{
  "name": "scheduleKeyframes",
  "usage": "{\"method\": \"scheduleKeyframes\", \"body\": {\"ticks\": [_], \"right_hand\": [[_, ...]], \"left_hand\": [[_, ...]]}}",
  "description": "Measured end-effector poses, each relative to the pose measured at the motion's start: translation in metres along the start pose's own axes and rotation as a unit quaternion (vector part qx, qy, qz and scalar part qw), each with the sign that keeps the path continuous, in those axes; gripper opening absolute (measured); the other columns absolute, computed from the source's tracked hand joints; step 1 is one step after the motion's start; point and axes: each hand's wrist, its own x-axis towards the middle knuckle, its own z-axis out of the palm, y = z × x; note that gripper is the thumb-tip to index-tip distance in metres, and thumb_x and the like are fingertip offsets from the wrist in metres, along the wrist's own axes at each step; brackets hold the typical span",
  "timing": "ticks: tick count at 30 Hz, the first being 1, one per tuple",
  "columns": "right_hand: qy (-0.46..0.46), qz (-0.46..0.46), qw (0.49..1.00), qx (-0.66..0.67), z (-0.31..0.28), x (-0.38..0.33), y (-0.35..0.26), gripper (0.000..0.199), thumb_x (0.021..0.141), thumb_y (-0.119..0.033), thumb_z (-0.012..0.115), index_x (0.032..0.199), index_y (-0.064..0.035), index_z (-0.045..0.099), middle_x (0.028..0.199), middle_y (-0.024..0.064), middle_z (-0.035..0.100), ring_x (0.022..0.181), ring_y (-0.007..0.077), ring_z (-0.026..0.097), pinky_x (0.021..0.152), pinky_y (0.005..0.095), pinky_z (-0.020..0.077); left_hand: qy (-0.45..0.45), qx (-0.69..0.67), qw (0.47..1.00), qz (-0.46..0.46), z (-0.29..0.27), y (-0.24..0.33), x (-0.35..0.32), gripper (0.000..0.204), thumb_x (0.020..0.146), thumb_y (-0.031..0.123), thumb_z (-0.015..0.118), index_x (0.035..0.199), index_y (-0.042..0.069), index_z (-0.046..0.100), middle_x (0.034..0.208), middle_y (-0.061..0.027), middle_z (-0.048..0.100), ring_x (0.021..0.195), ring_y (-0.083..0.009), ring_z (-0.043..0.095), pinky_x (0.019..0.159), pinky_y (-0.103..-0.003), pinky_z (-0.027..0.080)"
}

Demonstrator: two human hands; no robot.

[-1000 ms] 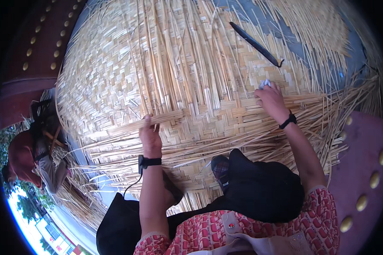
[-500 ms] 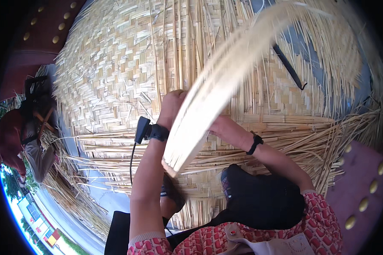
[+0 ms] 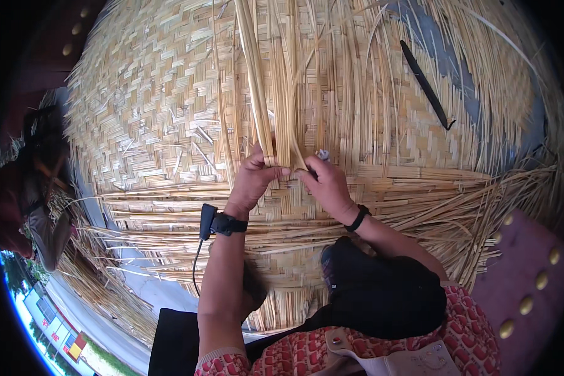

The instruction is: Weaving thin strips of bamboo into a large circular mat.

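Both hands (image 3: 291, 178) on bamboo strips (image 3: 276, 94) — woven mat (image 3: 163, 113)

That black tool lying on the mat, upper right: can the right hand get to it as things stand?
Probably yes. The black tool lies bare on the woven mat, with only flat strips between it and the right hand. But that hand is pinching bamboo strips alongside the left hand.

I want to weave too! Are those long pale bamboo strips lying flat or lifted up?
Lifted: both hands, left hand and right hand, pinch the long pale bamboo strips above the woven straw-coloured mat.

Pale straw mat (image 3: 169, 113) in checkered weave; black stick (image 3: 427, 84).
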Motion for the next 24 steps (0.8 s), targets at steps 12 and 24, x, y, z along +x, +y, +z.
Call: {"method": "scheduleKeyframes", "body": {"ticks": [12,24], "right_hand": [[-0.054,-0.102,0.990,0.082,-0.003,-0.004,0.026,0.025,0.086,-0.005,0.066,0.111,-0.0059,0.064,0.098,0.0129,0.066,0.083,0.0259,0.066,0.073,0.0377,0.0542],[-0.329,-0.281,0.866,-0.249,0.035,0.035,-0.024,0.035,0.083,-0.019,0.071,0.117,-0.0179,0.064,0.092,0.0135,0.058,0.081,0.0320,0.061,0.072,0.0427,0.0494]], "left_hand": [[0.306,-0.161,0.934,0.093,0.032,-0.041,-0.066,0.019,0.085,-0.008,0.062,0.099,0.003,0.069,0.112,-0.0105,0.064,0.097,-0.0164,0.060,0.083,-0.029,0.051],[0.143,0.205,0.966,-0.069,-0.062,0.064,-0.026,0.035,0.094,0.013,0.059,0.127,0.003,0.062,0.097,-0.0082,0.068,0.075,-0.0120,0.060,0.070,-0.025,0.050]]}}
